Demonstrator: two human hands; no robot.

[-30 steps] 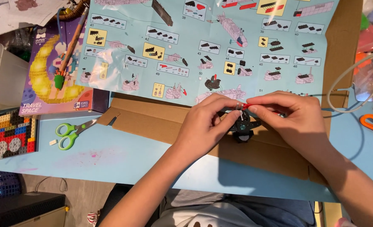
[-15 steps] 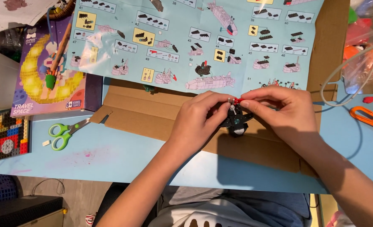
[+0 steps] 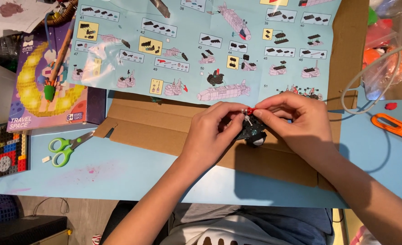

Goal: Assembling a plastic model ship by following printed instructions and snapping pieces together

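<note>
Head view looks straight down on two bare hands that meet over a flat piece of brown cardboard [image 3: 164,129] on a light blue table [image 3: 119,177]. Left hand [image 3: 210,134] and right hand [image 3: 296,124] are both closed in a narrow pinch around a small dark brick model [image 3: 251,132], which sits just above the cardboard, between the fingertips. I judge this model is very light and rigid, but fragile at its joints, because it is made from many tiny pressed pieces; it is better to hold it by the dark body from both sides, not by the little parts on top. It looks mostly black, with a small red piece [image 3: 251,110] at the top and a pale round part below; finer detail is hidden by the fingers. To the left lie green-handled scissors [image 3: 65,149] and a tray of coloured bricks [image 3: 4,152]. Farther away a large pale blue instruction sheet [image 3: 201,50] is spread, beside a purple box [image 3: 47,90]; an orange tool [image 3: 393,127] lies at the right.
</note>
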